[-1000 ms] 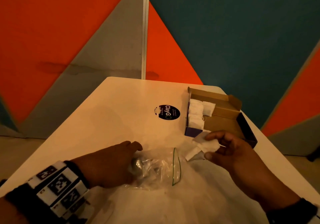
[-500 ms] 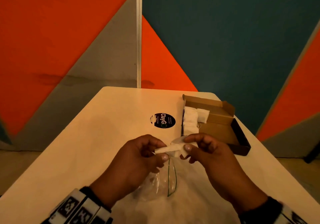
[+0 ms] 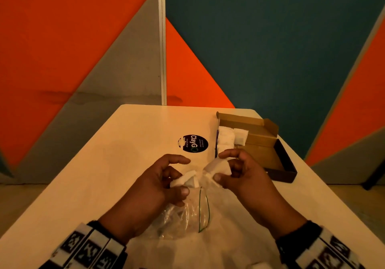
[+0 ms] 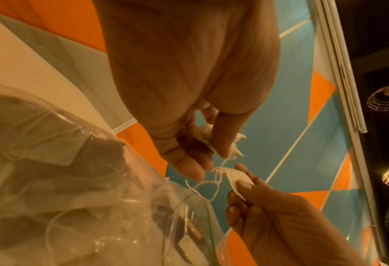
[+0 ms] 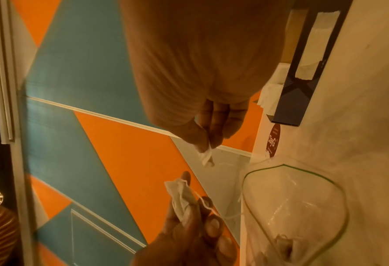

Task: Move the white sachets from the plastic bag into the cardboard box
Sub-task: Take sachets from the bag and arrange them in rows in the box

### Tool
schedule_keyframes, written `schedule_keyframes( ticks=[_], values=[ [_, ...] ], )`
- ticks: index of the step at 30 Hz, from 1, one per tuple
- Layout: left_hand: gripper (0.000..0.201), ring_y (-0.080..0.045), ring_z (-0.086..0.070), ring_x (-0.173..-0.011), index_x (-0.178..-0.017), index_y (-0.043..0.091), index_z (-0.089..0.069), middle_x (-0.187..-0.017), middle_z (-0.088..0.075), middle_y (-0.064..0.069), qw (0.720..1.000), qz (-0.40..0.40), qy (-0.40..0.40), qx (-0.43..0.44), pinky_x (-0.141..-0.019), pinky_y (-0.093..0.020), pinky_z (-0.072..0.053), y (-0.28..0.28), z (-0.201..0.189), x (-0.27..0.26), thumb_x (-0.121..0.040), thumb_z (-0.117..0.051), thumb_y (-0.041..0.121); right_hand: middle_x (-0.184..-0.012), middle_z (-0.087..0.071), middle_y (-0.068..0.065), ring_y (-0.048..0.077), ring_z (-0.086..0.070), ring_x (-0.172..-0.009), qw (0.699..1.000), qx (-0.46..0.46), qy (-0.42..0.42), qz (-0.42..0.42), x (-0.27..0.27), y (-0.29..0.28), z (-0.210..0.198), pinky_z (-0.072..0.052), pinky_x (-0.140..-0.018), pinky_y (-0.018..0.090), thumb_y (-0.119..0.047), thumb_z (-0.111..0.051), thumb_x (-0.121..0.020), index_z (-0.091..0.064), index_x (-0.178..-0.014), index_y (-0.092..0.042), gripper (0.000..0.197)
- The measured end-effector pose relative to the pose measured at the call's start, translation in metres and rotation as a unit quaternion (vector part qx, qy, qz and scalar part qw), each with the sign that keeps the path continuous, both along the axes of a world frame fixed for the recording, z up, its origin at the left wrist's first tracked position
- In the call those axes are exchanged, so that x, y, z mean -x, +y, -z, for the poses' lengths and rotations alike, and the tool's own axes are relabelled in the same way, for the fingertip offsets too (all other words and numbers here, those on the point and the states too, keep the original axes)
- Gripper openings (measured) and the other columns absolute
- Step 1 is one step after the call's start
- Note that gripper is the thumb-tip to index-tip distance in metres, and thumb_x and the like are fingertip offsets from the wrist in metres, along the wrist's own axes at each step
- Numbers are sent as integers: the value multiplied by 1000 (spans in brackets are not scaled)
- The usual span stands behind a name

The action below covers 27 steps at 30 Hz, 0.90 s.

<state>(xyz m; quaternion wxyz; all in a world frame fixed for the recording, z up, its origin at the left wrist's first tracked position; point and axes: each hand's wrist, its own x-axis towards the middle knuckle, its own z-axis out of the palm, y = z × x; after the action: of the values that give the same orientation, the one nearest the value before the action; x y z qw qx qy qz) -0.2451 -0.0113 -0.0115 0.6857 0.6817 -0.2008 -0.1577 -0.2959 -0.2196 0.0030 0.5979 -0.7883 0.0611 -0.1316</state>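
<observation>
1. Your left hand is raised just above the table, and its curled fingers and thumb pinch one white sachet.
2. Your right hand is level with it, a little to the right, and pinches a second sachet between thumb and fingers.
3. The two sachets are close together but apart. In the left wrist view a thin white string loops between them, tangled; where each end fastens is too fine to tell.
4. The plastic bag lies on the table right under your hands, its green-edged mouth gaping open toward the right. More sachets with strings show through the clear film in the left wrist view.
5. The cardboard box sits open on the table beyond your right hand, at the far right side. Several white sachets already lie stacked along its left end; the rest of its floor is bare brown card.
6. A round black sticker is on the tabletop just left of the box.
</observation>
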Motion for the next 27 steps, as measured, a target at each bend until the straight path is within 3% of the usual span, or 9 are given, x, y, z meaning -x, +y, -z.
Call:
schedule_keyframes(
  ticks=[2,5,9,11,14,18,20,23,27],
  values=[
    [44,-23,-61,-69,-108,24,-70,-81,-61,-4,1000,8,-4,-26,-72,-46,-57,-2,-1,2,-86,-61,-13,-89,-67,-13,9,-65,-85,1000,18,4,-5,0,1,0,-59,-78,27,-6,-75,-81,-66,-98,-41,40],
    [25,-26,-63,-69,-92,17,-65,-78,-62,-11,999,2,15,-50,-70,-45,-54,-4,-6,2,-90,-57,-7,-98,-64,-10,10,-64,-95,998,45,12,-32,0,-1,0,-58,-79,25,-5,-69,-86,-67,-100,-46,43],
    [11,-23,-69,-72,-93,16,-59,-77,-69,-8,994,11,-45,-97,-73,-40,-56,-4,-16,0,-90,-68,10,-94,-73,-9,3,-67,-91,994,84,25,-63,1,1,-5,-55,-86,25,-10,-67,-89,-56,-114,-50,49],
    [13,-15,-69,-71,-94,18,-63,-79,-72,-5,986,19,-105,-128,-70,-30,-57,-7,-27,3,-86,-73,18,-92,-75,-9,2,-68,-92,992,91,31,-78,0,1,-6,-52,-90,26,-12,-67,-90,-53,-118,-49,48],
    [14,-7,-67,-69,-87,22,-69,-80,-73,0,979,8,-142,-146,-70,-28,-55,-10,-37,1,-79,-80,23,-92,-74,-12,-1,-67,-89,992,92,37,-81,0,2,-7,-52,-89,27,-14,-64,-92,-55,-115,-49,42],
    [29,3,-64,-100,-88,30,-72,-115,-65,20,960,-10,-185,-211,-88,-27,-53,-10,-30,-9,-66,-89,36,-93,-73,-10,3,-67,-90,989,106,34,-92,0,4,-8,-54,-91,33,-12,-61,-94,-55,-111,-50,41],
    [29,0,-64,-108,-88,27,-73,-122,-65,19,969,33,-146,-196,-98,-35,-51,-10,-27,-10,-66,-90,33,-95,-74,-8,8,-68,-93,989,104,33,-99,0,5,-7,-54,-94,38,-10,-60,-94,-55,-111,-50,44],
    [23,-18,-72,-90,-86,20,-72,-96,-75,-2,978,60,-111,-165,-88,-44,-56,-13,-24,-11,-70,-88,21,-95,-74,-6,11,-69,-94,990,96,22,-100,-1,5,-6,-53,-94,42,-6,-61,-93,-57,-111,-49,47],
    [21,-22,-73,-84,-86,17,-75,-87,-76,-3,979,16,-115,-167,-84,-41,-58,-16,-24,-10,-69,-88,15,-92,-70,-16,5,-68,-92,989,116,23,-90,0,3,-5,-56,-90,33,-7,-65,-90,-61,-104,-50,46]
  ],
)
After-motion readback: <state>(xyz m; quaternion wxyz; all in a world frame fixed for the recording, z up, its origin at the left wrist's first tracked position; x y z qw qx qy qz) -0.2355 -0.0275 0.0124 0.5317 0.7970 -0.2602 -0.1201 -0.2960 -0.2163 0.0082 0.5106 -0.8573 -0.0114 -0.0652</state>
